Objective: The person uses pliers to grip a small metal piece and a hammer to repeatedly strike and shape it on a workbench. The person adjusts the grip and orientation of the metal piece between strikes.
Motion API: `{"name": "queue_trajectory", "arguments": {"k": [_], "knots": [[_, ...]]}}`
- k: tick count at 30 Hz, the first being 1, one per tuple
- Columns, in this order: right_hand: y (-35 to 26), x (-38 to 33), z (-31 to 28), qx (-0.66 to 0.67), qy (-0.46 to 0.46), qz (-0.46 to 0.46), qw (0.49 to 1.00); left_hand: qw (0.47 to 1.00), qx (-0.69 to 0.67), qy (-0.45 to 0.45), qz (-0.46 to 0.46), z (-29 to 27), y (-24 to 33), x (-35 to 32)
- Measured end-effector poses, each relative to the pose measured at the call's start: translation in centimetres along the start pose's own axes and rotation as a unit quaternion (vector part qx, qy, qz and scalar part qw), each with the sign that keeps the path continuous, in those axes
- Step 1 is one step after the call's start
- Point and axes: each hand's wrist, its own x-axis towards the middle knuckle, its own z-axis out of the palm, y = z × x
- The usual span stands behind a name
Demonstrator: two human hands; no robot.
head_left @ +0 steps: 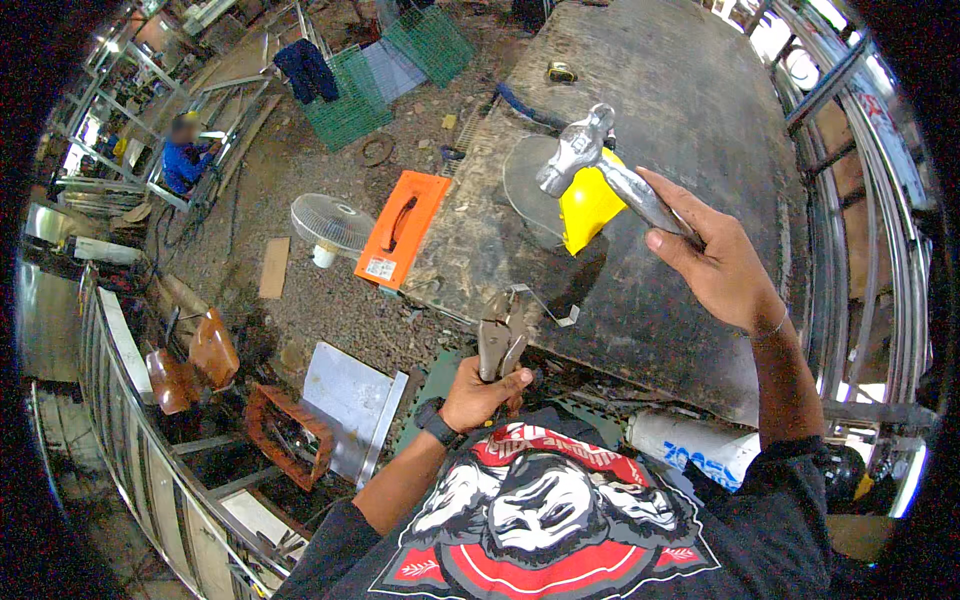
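Observation:
My right hand (715, 255) grips a metal hammer (640, 190) by its handle, the head raised over the worktable (690, 110). My left hand (480, 395) is closed around locking pliers (495, 335), low at the table's near edge. Beside the jaws is a thin bent metal strip (545, 302); its end seems to be in them, though the contact is hard to make out. Behind the hammer, a face shield with a yellow crown (590, 208) and clear visor (530, 185) lies on the table, partly covered by the hammer.
An orange case (403, 230) stands at the table's left edge, next to a fan (335, 225). A tape measure (562, 72) lies farther back. A white cylinder (690, 447) is near my right side. At far left, a person in blue (183, 160) works among metal frames.

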Motion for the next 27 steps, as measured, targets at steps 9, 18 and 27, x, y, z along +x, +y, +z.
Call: {"name": "queue_trajectory", "arguments": {"k": [9,18,27], "knots": [[0.0,0.6,-0.2,-0.009,0.068,-0.033,0.997,0.998,-0.046,0.010,-0.030,0.0,0.1,-0.3],[2.0,-0.8,3.4,-0.029,-0.094,-0.012,0.995,1.000,0.001,0.008,-0.016,0.4,0.1,-0.8],[-0.5,0.9,0.7,0.027,0.028,-0.013,0.999,0.998,-0.059,-0.012,0.027,0.7,1.2,0.1]]}}
